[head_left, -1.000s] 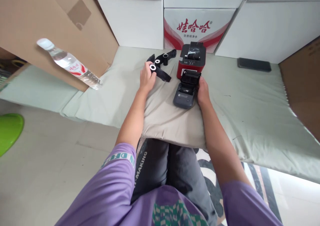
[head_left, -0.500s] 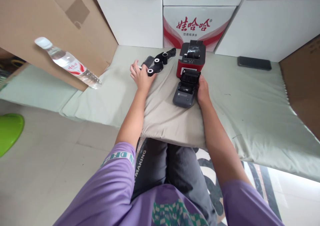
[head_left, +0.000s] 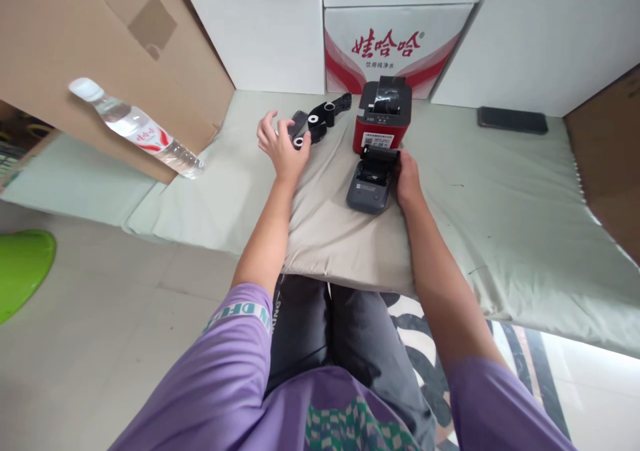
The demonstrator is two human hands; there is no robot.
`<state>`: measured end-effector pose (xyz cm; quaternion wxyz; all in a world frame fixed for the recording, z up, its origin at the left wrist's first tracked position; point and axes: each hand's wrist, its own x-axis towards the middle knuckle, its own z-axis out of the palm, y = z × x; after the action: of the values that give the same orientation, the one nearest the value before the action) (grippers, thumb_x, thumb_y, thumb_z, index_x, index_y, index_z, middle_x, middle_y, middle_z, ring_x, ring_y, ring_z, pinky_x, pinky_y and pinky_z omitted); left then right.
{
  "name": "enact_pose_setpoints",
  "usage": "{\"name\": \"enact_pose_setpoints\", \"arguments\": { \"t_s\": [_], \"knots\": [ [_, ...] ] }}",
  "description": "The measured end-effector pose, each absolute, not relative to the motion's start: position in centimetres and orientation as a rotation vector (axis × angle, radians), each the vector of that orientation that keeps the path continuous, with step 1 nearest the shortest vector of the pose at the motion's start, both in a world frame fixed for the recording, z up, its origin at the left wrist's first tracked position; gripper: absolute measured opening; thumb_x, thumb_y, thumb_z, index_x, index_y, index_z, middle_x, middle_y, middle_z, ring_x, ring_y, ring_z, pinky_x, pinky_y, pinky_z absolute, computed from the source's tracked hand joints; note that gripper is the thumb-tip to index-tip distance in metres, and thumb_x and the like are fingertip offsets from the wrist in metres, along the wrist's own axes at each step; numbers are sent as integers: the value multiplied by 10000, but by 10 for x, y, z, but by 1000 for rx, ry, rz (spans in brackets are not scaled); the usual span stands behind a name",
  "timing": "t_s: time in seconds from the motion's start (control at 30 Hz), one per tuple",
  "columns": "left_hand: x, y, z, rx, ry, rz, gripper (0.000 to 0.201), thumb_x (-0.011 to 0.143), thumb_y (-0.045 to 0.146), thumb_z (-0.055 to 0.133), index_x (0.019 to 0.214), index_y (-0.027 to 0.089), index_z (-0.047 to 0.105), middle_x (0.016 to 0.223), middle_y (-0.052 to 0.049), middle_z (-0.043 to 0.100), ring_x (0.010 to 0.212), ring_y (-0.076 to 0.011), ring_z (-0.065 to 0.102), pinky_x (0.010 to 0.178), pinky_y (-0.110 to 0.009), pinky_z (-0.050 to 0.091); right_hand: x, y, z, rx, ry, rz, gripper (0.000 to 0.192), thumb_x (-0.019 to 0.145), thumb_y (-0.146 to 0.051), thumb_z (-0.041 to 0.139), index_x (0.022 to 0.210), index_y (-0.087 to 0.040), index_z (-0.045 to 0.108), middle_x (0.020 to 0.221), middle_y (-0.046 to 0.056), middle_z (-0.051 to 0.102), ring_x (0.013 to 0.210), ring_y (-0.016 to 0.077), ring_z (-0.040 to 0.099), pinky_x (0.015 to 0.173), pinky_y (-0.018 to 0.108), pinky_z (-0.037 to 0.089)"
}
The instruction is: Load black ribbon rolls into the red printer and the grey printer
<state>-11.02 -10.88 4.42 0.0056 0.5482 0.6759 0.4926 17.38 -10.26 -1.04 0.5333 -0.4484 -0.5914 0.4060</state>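
My left hand [head_left: 284,146] is over a loose tangle of black ribbon rolls [head_left: 316,126] with white cores. Its fingers are apart and bent, and the thumb and forefinger lie on either side of the nearest roll. A small dark grey label printer [head_left: 369,196] lies on the cloth with its black lid [head_left: 381,154] raised. My right hand [head_left: 409,179] grips its right side by the lid, with the fingertips partly hidden behind it. Just behind stands a red and black printer [head_left: 383,121] with a black strip rising from its top.
A clear water bottle [head_left: 145,131] lies at the left beside a large cardboard box [head_left: 120,58]. White cartons [head_left: 270,44] line the back. A black phone-like slab [head_left: 513,120] lies at the right. The padded cloth surface [head_left: 350,258] ends just above my knees.
My left hand has shifted slightly left and up, its fingers more curled. The grey printer's lid sits a little lower, showing more of the red printer's white label.
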Motion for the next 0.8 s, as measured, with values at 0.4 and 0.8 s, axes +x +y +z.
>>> {"name": "enact_pose_setpoints", "arguments": {
  "t_s": [0.4, 0.8],
  "knots": [
    [-67, -108, 11, 2014, 1228, 1237, 399, 1037, 594, 559, 1225, 258, 664, 1160, -100, 768, 1129, -270, 740, 1016, -435, 564, 186, -116, 13, -1161, -1649, 1113, 427, 763, -433, 786, 1159, -286, 722, 1242, 34, 771, 1249, 336, 670, 1203, 572, 497],
    [-58, -105, 7, 2011, 967, 922, 490, 1025, 559, 571, 1338, 198, 677, 1375, -132, 763, 1289, -292, 706, 1141, -443, 525, 193, -122, 15, -1120, -1719, 1182, 573, 760, -473, 833, 1286, -297, 689, 1343, 46, 745, 1322, 355, 653, 1220, 608, 497]
  ]
}}
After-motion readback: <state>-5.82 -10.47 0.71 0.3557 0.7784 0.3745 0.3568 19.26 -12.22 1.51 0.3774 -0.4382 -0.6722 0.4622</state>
